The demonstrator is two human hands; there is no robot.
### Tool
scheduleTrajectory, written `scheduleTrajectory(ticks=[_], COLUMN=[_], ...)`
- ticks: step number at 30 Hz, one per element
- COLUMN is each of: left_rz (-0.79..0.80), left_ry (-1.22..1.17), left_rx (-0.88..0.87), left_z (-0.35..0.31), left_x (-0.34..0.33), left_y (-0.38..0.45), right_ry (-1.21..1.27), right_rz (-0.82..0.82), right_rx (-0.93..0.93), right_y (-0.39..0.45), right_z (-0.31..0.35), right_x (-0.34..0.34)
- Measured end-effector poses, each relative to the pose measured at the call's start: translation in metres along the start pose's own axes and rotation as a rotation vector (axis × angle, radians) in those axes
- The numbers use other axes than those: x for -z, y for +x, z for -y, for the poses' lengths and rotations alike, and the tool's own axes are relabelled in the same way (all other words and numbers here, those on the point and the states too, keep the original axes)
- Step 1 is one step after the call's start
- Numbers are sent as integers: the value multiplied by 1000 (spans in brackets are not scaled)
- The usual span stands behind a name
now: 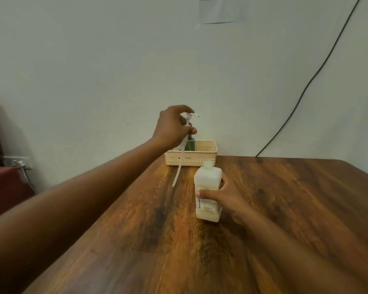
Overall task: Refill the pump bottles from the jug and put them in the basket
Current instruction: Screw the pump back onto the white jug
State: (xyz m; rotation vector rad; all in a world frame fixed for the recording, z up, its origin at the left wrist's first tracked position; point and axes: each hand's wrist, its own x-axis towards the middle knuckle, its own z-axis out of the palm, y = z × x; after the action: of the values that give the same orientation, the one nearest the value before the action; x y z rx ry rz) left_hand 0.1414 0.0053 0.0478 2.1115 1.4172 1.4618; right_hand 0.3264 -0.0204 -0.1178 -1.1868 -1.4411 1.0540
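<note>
A white square bottle with its neck open stands on the wooden table, slightly tilted. My right hand grips it around the middle from the right. My left hand holds a white pump head lifted clear of the bottle, up and to its left. The pump's long dip tube hangs down toward the table. Behind, a cream slotted basket sits at the table's far edge with a green bottle inside it. No jug is in view.
A pale wall rises behind the table, with a black cable running down it to the table's back edge and a paper sheet stuck near the top. A dark red seat and a wall socket are at the left.
</note>
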Motion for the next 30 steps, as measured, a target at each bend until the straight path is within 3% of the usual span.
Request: scheduleTrajectory(ticks=[9, 30], left_rz=[-120, -191], left_ry=[-112, -163], left_rx=[-192, -176], left_z=[-89, -89], left_x=[-5, -23], left_y=[21, 13], right_ry=[-61, -65], right_rz=[-22, 8], right_rx=[18, 83], right_y=[-15, -13], right_z=[0, 6], right_x=[13, 21])
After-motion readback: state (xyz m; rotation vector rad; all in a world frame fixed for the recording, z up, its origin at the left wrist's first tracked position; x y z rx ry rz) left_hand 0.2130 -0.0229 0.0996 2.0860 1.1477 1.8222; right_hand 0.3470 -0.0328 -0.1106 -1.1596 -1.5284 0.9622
